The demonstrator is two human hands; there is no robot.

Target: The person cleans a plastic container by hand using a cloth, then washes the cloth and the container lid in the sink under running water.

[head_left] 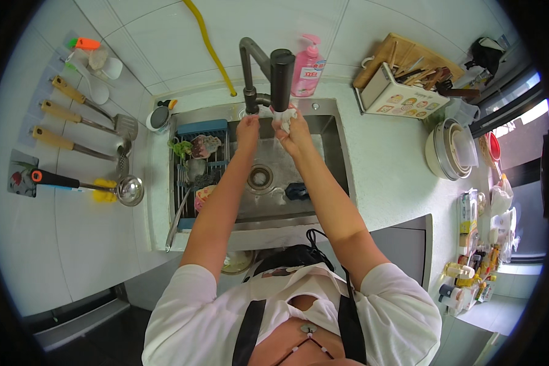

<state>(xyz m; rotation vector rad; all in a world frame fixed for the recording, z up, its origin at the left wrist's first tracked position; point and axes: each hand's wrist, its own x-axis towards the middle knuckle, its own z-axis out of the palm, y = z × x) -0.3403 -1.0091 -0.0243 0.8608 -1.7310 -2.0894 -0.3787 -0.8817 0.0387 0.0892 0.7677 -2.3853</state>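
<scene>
Both my arms reach over the steel sink (341,160). My left hand (248,131) is closed, its fingertips at the lower front of the dark grey faucet (281,79); whatever they grip there is mostly hidden by the hand. Beneath the spout, my right hand (296,135) is closed around a crumpled white cloth (285,118), which shows above and between the fingers. A round drain (260,177) lies between my forearms. On the sink floor by my right forearm is a dark wet cloth (297,191).
Left in the sink sits a blue drying rack (202,127) with scrubbers and a long-handled utensil. A pink pump bottle (308,70) stands behind the faucet. Spatulas and a ladle (129,190) hang on the left wall. At right are a knife holder (396,97) and stacked bowls (448,152).
</scene>
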